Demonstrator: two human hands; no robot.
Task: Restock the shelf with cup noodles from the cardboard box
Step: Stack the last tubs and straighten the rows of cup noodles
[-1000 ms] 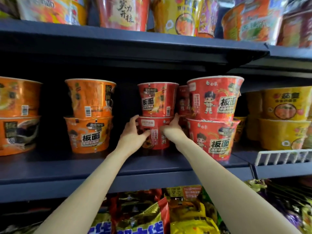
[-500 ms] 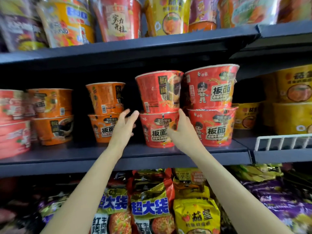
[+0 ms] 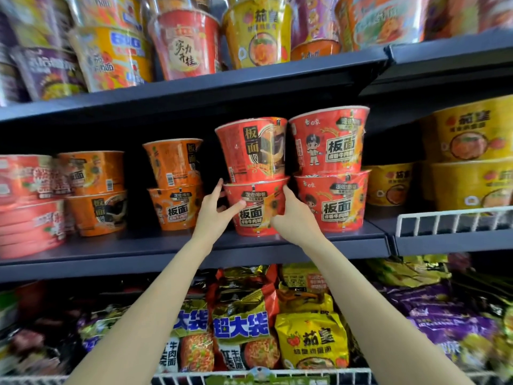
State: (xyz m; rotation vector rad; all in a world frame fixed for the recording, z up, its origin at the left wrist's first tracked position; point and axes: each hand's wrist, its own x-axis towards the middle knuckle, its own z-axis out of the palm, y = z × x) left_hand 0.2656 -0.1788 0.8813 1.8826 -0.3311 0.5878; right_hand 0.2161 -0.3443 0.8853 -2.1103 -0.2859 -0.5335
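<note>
Two hands, left (image 3: 212,211) and right (image 3: 294,218), grip around lower red cup (image 3: 256,208) near shelf edge (image 3: 194,257).

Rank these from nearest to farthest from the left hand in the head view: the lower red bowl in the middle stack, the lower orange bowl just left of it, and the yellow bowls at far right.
1. Lower red bowl: the left hand touches its left side.
2. Lower orange bowl: just left of the hand, apart from it.
3. Yellow bowls: far right, past the other red stack.
</note>
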